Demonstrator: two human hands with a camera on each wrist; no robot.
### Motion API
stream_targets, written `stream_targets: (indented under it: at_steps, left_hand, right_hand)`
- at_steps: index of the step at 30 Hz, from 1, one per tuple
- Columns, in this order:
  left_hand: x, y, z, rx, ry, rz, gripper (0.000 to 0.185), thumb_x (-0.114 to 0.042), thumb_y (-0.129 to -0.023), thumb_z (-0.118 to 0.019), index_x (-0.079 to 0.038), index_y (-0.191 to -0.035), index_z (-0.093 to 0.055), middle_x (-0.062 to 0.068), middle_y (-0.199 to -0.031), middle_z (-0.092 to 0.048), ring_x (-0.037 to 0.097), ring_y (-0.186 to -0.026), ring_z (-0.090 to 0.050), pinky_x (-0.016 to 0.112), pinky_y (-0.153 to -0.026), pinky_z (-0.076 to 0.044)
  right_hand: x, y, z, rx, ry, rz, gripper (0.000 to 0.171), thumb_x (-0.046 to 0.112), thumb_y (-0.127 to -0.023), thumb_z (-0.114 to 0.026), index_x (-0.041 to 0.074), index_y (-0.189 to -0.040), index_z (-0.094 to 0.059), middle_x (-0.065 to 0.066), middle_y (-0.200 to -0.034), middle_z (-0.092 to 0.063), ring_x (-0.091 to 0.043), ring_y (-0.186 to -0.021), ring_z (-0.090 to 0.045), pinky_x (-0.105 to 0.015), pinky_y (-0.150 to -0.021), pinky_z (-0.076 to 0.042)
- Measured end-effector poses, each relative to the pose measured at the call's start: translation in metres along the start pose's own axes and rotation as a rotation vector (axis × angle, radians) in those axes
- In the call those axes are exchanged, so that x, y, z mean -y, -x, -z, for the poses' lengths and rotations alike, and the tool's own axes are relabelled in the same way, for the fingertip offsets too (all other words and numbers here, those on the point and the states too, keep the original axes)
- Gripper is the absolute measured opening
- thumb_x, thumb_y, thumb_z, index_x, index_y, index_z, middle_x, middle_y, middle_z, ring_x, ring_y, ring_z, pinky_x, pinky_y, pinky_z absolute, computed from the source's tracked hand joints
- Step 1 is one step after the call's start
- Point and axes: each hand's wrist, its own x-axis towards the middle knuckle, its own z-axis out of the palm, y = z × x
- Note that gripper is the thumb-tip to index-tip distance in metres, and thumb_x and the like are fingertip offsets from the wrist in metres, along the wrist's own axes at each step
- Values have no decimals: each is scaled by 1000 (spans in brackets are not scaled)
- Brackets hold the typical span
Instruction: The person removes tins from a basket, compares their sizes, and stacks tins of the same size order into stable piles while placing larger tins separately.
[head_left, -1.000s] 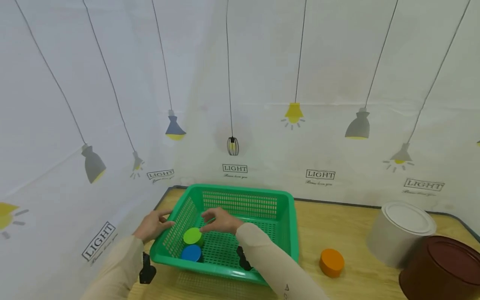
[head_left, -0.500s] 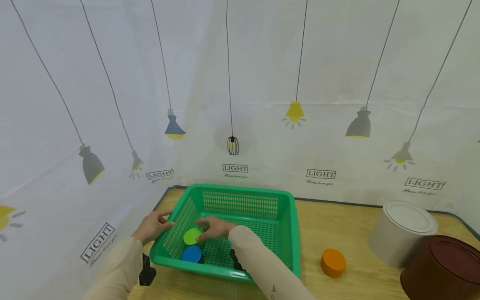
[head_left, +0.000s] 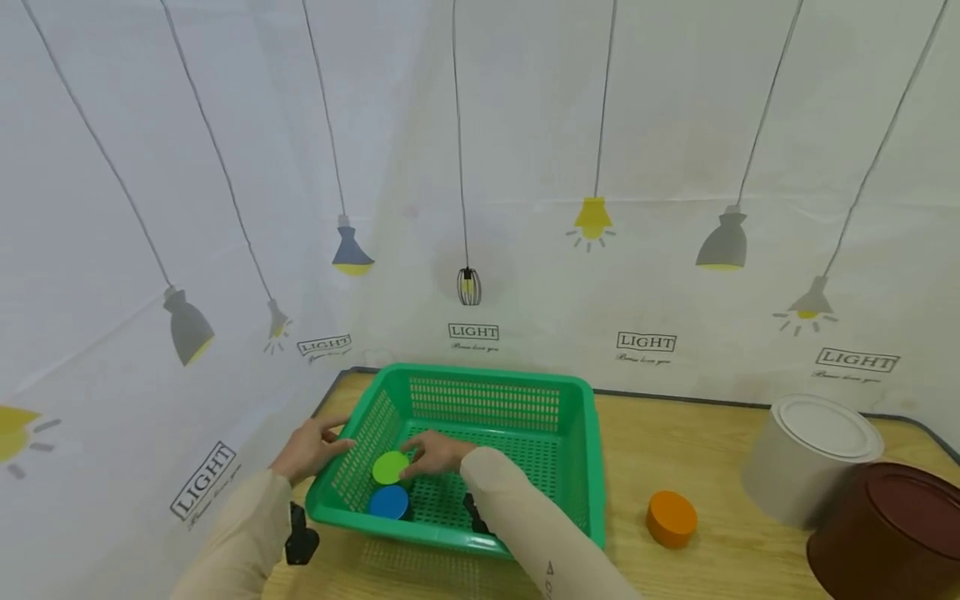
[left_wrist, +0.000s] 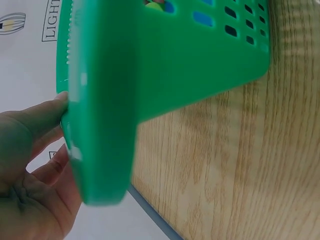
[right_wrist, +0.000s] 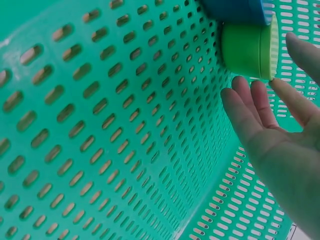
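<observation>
A green plastic basket (head_left: 487,375) stands on the table. At its left rim is my left hand (head_left: 309,450); in the left wrist view this hand (left_wrist: 37,170) holds the rim between thumb and fingers. Inside, at the left, a small round lime-green lidded tub (head_left: 390,468) stands right beside a blue tub (head_left: 388,503). My right hand (head_left: 437,456) reaches into the basket from the right. The right wrist view has this hand (right_wrist: 285,130) with fingers spread, a fingertip right at the lime-green lid's edge (right_wrist: 271,65) and the thumb held apart.
Right of the basket, an orange round tub (head_left: 672,519) sits on the wooden table (head_left: 645,442). Farther right are a large white lidded bucket (head_left: 806,467) and a dark brown one (head_left: 892,533). A white wall sheet (head_left: 525,167) printed with lamps hangs behind.
My right hand has moved left and slightly down inside the basket, up to the lime-green tub. The left hand has kept its place at the rim. The head view has shifted slightly.
</observation>
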Motion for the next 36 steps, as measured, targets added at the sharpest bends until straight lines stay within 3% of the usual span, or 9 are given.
stream_targets:
  at_steps: [6,11,14,22,30,36]
  left_hand:
    - [-1,1,0,-5,25,21,50,-14,-85,-58,6,-128,-42,22,-100,-55,22,-76,-55,38,-65,-47]
    - [-1,1,-2,-7,33,35,50,-13,-85,-59,6,-128,-42,21,-99,-55,20,-74,-55,37,-65,-47]
    - [0,-1,-1,-3,24,25,50,-14,-85,-59,7,-128,-41,22,-98,-55,20,-74,-55,37,-64,-47]
    - [0,0,0,4,24,29,50,-15,-86,-59,6,-128,-42,22,-101,-55,23,-79,-54,38,-66,-47]
    - [1,-1,1,3,13,28,51,-15,-86,-58,7,-128,-41,22,-99,-56,22,-75,-55,38,-65,-47]
    - [0,0,-1,-3,9,23,50,-15,-86,-58,7,-128,-42,24,-101,-55,24,-79,-56,39,-67,-47]
  right_hand:
    - [0,1,0,-68,-9,-45,43,19,-81,-66,4,-118,-53,-11,-114,-52,-26,-104,-50,-36,-78,-45]
    - [-2,-2,-2,-10,25,8,58,20,-82,-64,4,-132,-39,-12,-129,-43,-28,-115,-43,-37,-88,-40]
    - [-3,-4,-3,9,27,46,55,17,-82,-64,6,-131,-42,-10,-131,-42,-27,-116,-42,-34,-90,-39]
    - [-4,-3,-2,-18,-14,32,49,15,-79,-68,8,-125,-51,-13,-120,-50,-26,-110,-47,-36,-82,-44]
    - [-5,0,1,-64,-149,-17,34,5,-76,-68,-2,-108,-58,-11,-95,-56,-24,-85,-57,-34,-71,-49]
    - [-2,0,2,-71,-13,-4,50,13,-78,-68,2,-123,-50,-12,-117,-52,-26,-106,-50,-34,-80,-46]
